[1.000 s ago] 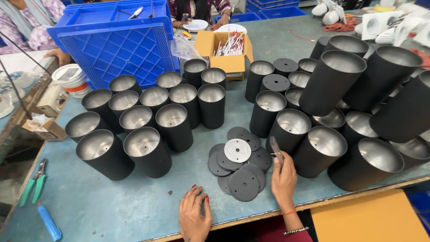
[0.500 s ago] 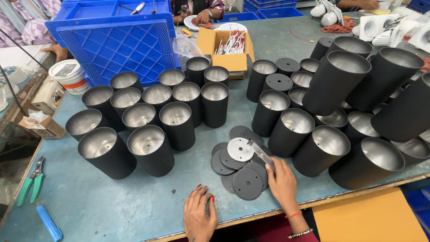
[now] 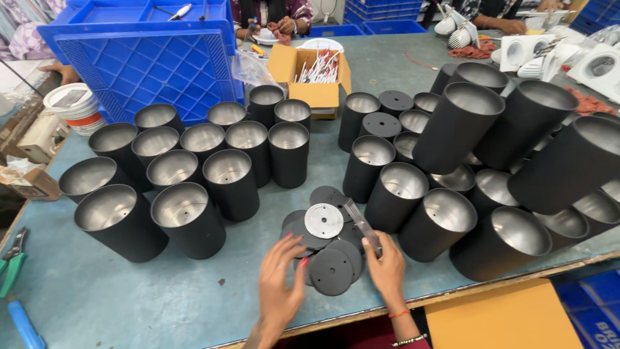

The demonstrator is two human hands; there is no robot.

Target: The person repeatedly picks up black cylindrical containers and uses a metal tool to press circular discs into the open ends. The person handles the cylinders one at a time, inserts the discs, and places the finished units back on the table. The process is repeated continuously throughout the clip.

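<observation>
Grip: left hand spread loose, fingertips on flat matte black discs piled on the counter; right hand pinches a thin clear strip. One bare-metal disc tops the pile. Smooth black cylinders with silvery insides crowd both sides.

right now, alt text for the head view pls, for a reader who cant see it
Two hands reach a pile of flat discs on a blue-grey table: the left hand touches them, the right hand holds a thin tool. Black metal cylinders surround them.
</observation>
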